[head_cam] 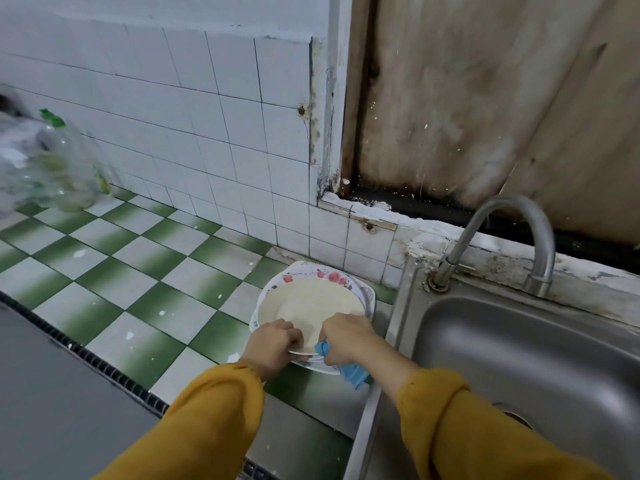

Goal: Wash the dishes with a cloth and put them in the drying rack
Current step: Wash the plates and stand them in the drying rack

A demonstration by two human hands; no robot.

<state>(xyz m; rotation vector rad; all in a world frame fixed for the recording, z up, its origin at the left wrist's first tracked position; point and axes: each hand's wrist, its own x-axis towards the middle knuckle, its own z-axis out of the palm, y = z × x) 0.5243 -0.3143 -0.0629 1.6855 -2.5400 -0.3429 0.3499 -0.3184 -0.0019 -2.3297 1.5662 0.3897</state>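
You had a satin-finish metal sink (pixel 485 327), a glossy tiled counter (pixel 138 271), a soft cloth (pixel 355 372) and a smooth glazed plate (pixel 311 303).

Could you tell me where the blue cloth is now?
Head view: the right hand grips the blue cloth at the near rim of the stacked plates, left of the sink.

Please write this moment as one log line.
left hand: grips top plate rim | right hand: holds blue cloth at plate | plate stack: on counter beside sink
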